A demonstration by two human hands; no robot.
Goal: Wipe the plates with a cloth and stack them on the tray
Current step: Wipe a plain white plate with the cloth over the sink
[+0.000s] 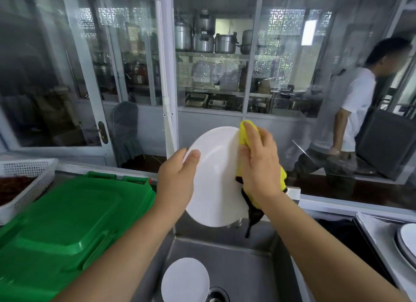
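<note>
A white plate [216,178] is held up on edge above the steel sink [252,268]. My left hand [177,178] grips its left rim, thumb on the face. My right hand [258,164] presses a yellow cloth [244,133] with a dark edge against the plate's right side, fingers fairly straight; the cloth's dark tail hangs below. A second white plate [185,279] lies in the sink near the drain. At the far right a tray [371,229] carries white plates [408,241], cut off by the frame.
A green plastic lid [67,225] covers the counter on the left, with a white perforated basket [29,180] behind it. Glass partitions stand beyond the sink. A person in a white shirt [351,112] walks behind the glass at right.
</note>
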